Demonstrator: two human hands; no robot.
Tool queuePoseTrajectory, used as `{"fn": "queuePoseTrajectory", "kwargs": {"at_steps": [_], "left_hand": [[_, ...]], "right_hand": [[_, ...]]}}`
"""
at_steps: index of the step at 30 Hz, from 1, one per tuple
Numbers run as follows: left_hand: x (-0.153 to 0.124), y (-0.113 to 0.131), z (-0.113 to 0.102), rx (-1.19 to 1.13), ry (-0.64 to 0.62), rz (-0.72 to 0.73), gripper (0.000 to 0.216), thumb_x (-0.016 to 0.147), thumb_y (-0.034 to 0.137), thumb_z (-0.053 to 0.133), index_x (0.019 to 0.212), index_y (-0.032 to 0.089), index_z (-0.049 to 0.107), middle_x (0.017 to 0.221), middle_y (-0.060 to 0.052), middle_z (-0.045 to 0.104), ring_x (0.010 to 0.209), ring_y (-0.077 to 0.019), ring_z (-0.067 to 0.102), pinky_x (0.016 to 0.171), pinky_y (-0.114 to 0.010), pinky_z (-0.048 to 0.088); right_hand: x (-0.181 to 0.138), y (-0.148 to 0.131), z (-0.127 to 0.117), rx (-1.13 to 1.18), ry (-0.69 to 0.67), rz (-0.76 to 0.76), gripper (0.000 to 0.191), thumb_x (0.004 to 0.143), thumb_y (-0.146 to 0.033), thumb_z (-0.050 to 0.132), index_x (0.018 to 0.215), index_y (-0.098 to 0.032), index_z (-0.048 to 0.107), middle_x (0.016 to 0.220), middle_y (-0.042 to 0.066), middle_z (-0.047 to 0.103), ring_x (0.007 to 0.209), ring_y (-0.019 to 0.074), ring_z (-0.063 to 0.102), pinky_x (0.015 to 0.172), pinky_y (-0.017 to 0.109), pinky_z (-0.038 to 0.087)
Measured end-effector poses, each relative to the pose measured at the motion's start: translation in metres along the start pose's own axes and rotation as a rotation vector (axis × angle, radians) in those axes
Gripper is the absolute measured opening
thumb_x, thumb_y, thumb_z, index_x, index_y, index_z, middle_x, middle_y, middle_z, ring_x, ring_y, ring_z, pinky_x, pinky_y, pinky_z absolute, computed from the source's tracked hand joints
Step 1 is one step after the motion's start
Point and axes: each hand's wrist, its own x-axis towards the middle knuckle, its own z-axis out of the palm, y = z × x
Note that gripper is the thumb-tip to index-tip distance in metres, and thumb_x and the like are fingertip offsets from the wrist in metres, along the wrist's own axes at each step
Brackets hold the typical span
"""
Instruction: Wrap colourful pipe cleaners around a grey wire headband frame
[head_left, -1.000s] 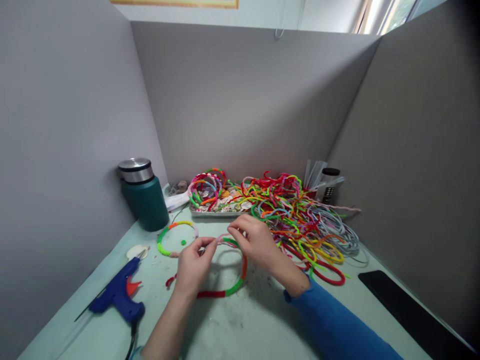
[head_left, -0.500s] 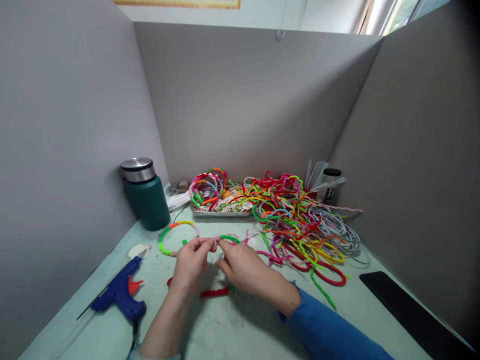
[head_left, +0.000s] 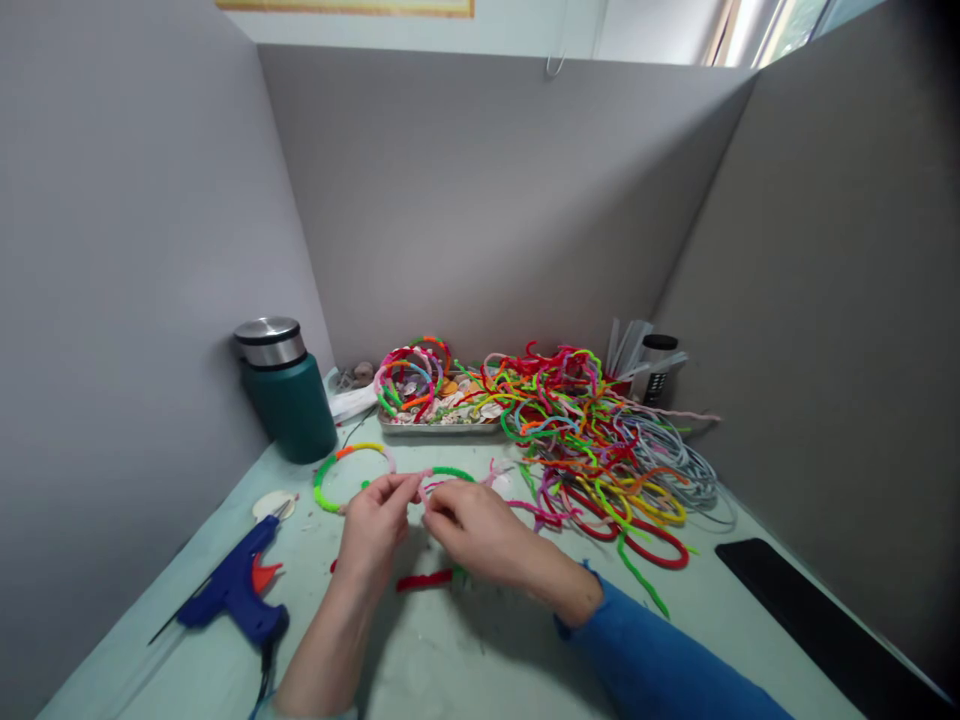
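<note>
My left hand (head_left: pixel 380 522) pinches the pink end of a green and pink pipe-cleaner ring (head_left: pixel 452 472) between thumb and fingers. Close beside it, my right hand (head_left: pixel 474 522) is closed, its fingertips on a loose pink strand of the same piece. My right hand hides the ring's lower part. Left of the hands lies a multicoloured pipe-cleaner ring (head_left: pixel 324 492) in green, orange, yellow and pink. Below the hands a short red pipe-cleaner piece (head_left: pixel 424 580) rests on the table, with a bit of green by its right end.
A blue glue gun (head_left: pixel 238 590) lies at left, its tip by a pale round disc (head_left: pixel 273 505). Behind it stands a teal bottle (head_left: pixel 292 405). A metal tray (head_left: pixel 442 430) holds buttons and rings. Tangled pipe cleaners (head_left: pixel 559 400) and a black slab (head_left: pixel 802 600) are at right.
My right hand's fingers have curled in and drawn slightly down from the left fingertips, and a pink strand now shows between the hands. The whole view has shifted slightly.
</note>
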Motion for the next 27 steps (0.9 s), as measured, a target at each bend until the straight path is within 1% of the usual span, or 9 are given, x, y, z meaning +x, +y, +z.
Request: {"fn": "queuePoseTrajectory", "kwargs": {"at_steps": [4, 8, 11, 13, 17, 20, 22, 24, 27], "left_hand": [[0.001, -0.001, -0.001, 0.086, 0.038, 0.053, 0.036, 0.061, 0.042, 0.072, 0.078, 0.012, 0.063, 0.045, 0.009, 0.043, 0.035, -0.0015, 0.021, 0.035, -0.017, 0.013], [0.001, -0.001, -0.002, 0.223, 0.019, 0.112, 0.036, 0.062, 0.044, 0.07, 0.079, 0.012, 0.067, 0.052, 0.005, 0.052, 0.036, -0.0028, 0.026, 0.036, -0.019, 0.018], [-0.001, 0.001, -0.001, 0.337, -0.035, 0.139, 0.036, 0.064, 0.046, 0.068, 0.079, 0.014, 0.07, 0.058, 0.002, 0.059, 0.038, -0.0052, 0.034, 0.039, -0.02, 0.024], [-0.004, 0.003, 0.001, 0.379, -0.076, 0.15, 0.033, 0.066, 0.045, 0.067, 0.079, 0.015, 0.071, 0.061, 0.0, 0.061, 0.044, -0.0079, 0.041, 0.043, -0.021, 0.029], [-0.011, 0.007, 0.007, 0.351, -0.208, 0.207, 0.026, 0.068, 0.039, 0.067, 0.08, 0.016, 0.072, 0.075, -0.005, 0.068, 0.065, -0.0155, 0.056, 0.06, -0.023, 0.041], [-0.016, 0.007, 0.01, 0.304, -0.287, 0.227, 0.023, 0.068, 0.036, 0.069, 0.08, 0.017, 0.072, 0.084, -0.007, 0.071, 0.079, -0.0201, 0.06, 0.07, -0.025, 0.044], [-0.016, 0.006, 0.01, 0.313, -0.276, 0.236, 0.023, 0.069, 0.038, 0.068, 0.077, 0.016, 0.071, 0.078, -0.007, 0.069, 0.072, -0.0183, 0.059, 0.064, -0.024, 0.043], [-0.016, 0.004, 0.009, 0.319, -0.24, 0.246, 0.024, 0.071, 0.039, 0.066, 0.074, 0.015, 0.069, 0.066, -0.004, 0.064, 0.058, -0.0126, 0.052, 0.052, -0.021, 0.037], [-0.015, 0.002, 0.007, 0.275, -0.225, 0.26, 0.024, 0.073, 0.037, 0.065, 0.086, 0.017, 0.064, 0.051, 0.005, 0.048, 0.044, -0.0072, 0.037, 0.043, -0.018, 0.026]], "right_hand": [[-0.001, 0.001, -0.004, 0.118, -0.021, 0.05, 0.023, 0.09, -0.026, 0.04, 0.075, -0.016, 0.055, 0.065, -0.001, 0.057, 0.057, 0.009, 0.046, 0.051, 0.02, 0.026], [-0.004, 0.003, -0.011, 0.021, 0.107, -0.017, 0.025, 0.092, -0.029, 0.04, 0.081, -0.016, 0.06, 0.073, 0.001, 0.062, 0.064, 0.0106, 0.051, 0.058, 0.021, 0.031], [-0.003, 0.007, -0.019, -0.055, 0.224, -0.056, 0.022, 0.091, -0.027, 0.045, 0.084, -0.017, 0.063, 0.078, 0.003, 0.064, 0.071, 0.0123, 0.055, 0.065, 0.022, 0.034], [-0.001, 0.011, -0.022, -0.056, 0.262, -0.067, 0.019, 0.089, -0.025, 0.047, 0.084, -0.018, 0.064, 0.081, 0.003, 0.065, 0.076, 0.0127, 0.056, 0.069, 0.022, 0.036], [0.003, 0.021, -0.025, -0.021, 0.3, -0.008, 0.019, 0.087, -0.026, 0.05, 0.082, -0.019, 0.067, 0.081, 0.003, 0.065, 0.075, 0.0128, 0.056, 0.069, 0.022, 0.038], [0.006, 0.029, -0.023, 0.04, 0.279, 0.01, 0.018, 0.085, -0.025, 0.052, 0.08, -0.019, 0.069, 0.08, 0.002, 0.066, 0.076, 0.0128, 0.056, 0.068, 0.022, 0.038], [0.008, 0.033, -0.02, 0.098, 0.254, 0.014, 0.018, 0.083, -0.026, 0.054, 0.079, -0.019, 0.07, 0.079, 0.002, 0.067, 0.076, 0.0128, 0.056, 0.067, 0.022, 0.037], [0.01, 0.038, -0.017, 0.151, 0.228, 0.042, 0.02, 0.082, -0.028, 0.054, 0.079, -0.018, 0.071, 0.077, 0.001, 0.067, 0.073, 0.0125, 0.055, 0.064, 0.021, 0.036], [0.012, 0.045, -0.014, 0.233, 0.128, 0.116, 0.024, 0.081, -0.031, 0.054, 0.075, -0.016, 0.071, 0.067, 0.0, 0.064, 0.064, 0.0112, 0.051, 0.057, 0.021, 0.033]]}}
